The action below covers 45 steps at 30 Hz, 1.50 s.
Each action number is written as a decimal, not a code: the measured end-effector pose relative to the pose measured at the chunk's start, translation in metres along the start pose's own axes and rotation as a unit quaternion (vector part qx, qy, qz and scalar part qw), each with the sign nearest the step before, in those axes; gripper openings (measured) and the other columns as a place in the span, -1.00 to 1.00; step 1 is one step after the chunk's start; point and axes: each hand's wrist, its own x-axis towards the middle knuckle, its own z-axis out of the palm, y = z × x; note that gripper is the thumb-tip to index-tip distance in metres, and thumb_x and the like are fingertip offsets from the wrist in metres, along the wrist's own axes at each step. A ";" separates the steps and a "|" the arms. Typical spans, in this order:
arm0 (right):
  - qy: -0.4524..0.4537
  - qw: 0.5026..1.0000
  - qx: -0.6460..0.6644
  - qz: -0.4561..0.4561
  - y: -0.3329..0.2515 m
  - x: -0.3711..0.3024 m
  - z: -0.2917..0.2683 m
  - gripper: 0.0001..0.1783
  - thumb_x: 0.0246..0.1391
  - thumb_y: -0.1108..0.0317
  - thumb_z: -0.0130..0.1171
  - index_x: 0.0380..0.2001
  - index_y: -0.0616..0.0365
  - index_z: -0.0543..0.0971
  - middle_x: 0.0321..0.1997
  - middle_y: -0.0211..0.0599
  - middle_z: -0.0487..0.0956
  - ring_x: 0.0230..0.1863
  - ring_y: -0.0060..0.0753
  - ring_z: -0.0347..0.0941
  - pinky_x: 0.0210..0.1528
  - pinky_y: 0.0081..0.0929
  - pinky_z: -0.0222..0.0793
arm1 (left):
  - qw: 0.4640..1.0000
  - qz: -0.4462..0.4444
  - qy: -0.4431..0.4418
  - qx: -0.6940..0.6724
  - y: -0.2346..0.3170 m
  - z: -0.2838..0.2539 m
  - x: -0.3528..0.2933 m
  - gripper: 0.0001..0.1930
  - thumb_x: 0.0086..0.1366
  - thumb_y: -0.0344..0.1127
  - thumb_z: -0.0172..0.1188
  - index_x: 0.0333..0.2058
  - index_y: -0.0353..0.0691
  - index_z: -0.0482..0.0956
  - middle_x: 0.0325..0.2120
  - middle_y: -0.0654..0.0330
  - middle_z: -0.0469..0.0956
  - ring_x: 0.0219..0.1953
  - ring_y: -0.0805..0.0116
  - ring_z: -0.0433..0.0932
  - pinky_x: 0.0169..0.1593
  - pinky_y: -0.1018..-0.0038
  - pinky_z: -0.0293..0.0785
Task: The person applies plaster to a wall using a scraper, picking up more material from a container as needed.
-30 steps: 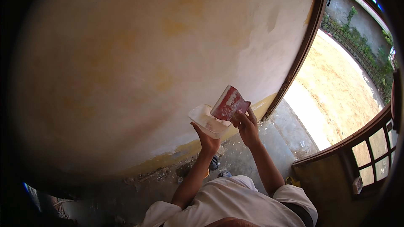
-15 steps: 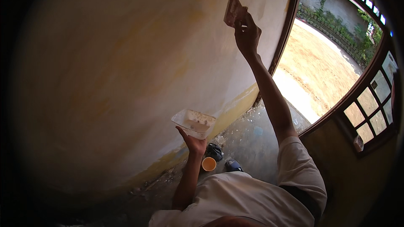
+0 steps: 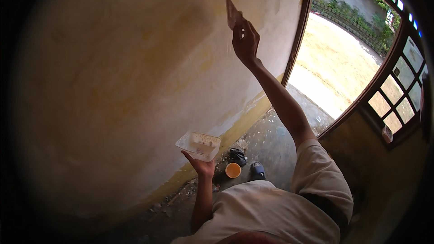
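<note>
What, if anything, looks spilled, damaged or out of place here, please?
Pale specks litter the floor beside the wall, as if dropped; the wall's colour looks uneven, with yellow patches amid its whitish coating.

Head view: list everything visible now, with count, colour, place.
Flat spreader: 1, reddish-brown, in right hand
Rectangular tub: 1, translucent, on left hand
Round container: 1, orange, on floor
Wall: 1, whitish with yellow patches, left
Doorframe: 1, dark brown, right
Gridded window: 1, dark brown, right
Ground: 1, tan, outside
Plants: several, green, outside
Footwear: 2, dark, beside container
Shirt: 1, white, lower edge
Left hand: 1, bare, under tub
Right hand: 1, bare, near wall
</note>
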 end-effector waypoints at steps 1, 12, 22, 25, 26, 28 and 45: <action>0.028 0.998 -0.031 0.051 0.024 0.026 -0.005 -0.74 0.30 0.33 0.08 -0.08 0.24 0.61 -0.23 0.00 0.69 -0.25 -0.03 0.67 -0.20 -0.20 0.56 | 1.000 -0.006 -0.004 0.000 0.001 -0.002 -0.001 -0.09 0.31 0.56 -0.18 0.46 0.16 0.04 0.46 0.23 0.08 0.47 0.10 0.08 0.46 -0.03 0.03; -0.066 0.966 -0.084 -0.237 -0.041 -0.012 0.060 -0.57 0.05 0.47 0.21 0.04 0.22 0.53 -0.23 -0.24 0.55 -0.30 -0.23 0.57 -0.38 -0.31 0.61 | 1.000 -0.009 0.005 -0.011 0.005 -0.017 -0.006 -0.10 0.30 0.55 -0.14 0.44 0.13 0.10 0.41 0.24 0.18 0.41 0.14 0.20 0.40 0.00 0.20; 0.067 0.982 -0.111 -0.139 0.036 0.037 0.013 -0.54 0.12 0.50 0.24 0.13 0.11 0.57 -0.06 -0.18 0.69 -0.19 -0.16 0.64 -0.21 -0.35 0.61 | 1.000 0.014 0.013 -0.012 -0.009 -0.013 0.004 -0.12 0.31 0.54 -0.15 0.43 0.13 0.12 0.39 0.25 0.20 0.40 0.13 0.21 0.40 -0.01 0.20; -0.033 0.966 -0.172 -0.192 0.050 0.045 0.043 -0.48 0.11 0.41 0.22 0.18 0.11 0.51 -0.03 -0.17 0.67 -0.22 -0.24 0.62 -0.28 -0.32 0.64 | 1.000 0.001 -0.012 -0.014 -0.020 -0.020 0.014 -0.12 0.30 0.55 -0.13 0.42 0.14 0.13 0.38 0.25 0.20 0.39 0.12 0.22 0.38 -0.03 0.22; -0.085 0.956 -0.164 -0.229 0.036 0.023 0.054 -0.45 0.09 0.37 0.23 0.19 0.17 0.49 0.02 -0.14 0.61 -0.26 -0.26 0.60 -0.29 -0.31 0.64 | 1.000 -0.008 0.003 -0.019 -0.023 -0.023 0.016 -0.12 0.30 0.55 -0.13 0.42 0.15 0.13 0.39 0.25 0.20 0.39 0.12 0.22 0.38 -0.03 0.22; -0.106 0.942 -0.093 -0.305 0.012 -0.031 0.060 -0.43 0.02 0.41 0.29 0.17 0.11 0.53 0.05 -0.22 0.57 -0.33 -0.37 0.57 -0.39 -0.43 0.61 | 0.999 -0.017 0.019 -0.019 -0.027 -0.027 0.020 -0.12 0.30 0.55 -0.12 0.42 0.16 0.13 0.39 0.25 0.19 0.39 0.12 0.23 0.37 -0.04 0.23; 0.006 0.974 -0.038 -0.223 0.024 0.044 0.064 -0.47 0.01 0.58 0.29 0.10 0.02 0.60 -0.13 -0.32 0.65 -0.21 -0.20 0.56 -0.22 -0.30 0.57 | 0.999 0.031 0.025 -0.021 -0.016 -0.027 0.005 -0.13 0.31 0.52 -0.10 0.42 0.15 0.13 0.38 0.28 0.20 0.40 0.16 0.21 0.38 0.01 0.24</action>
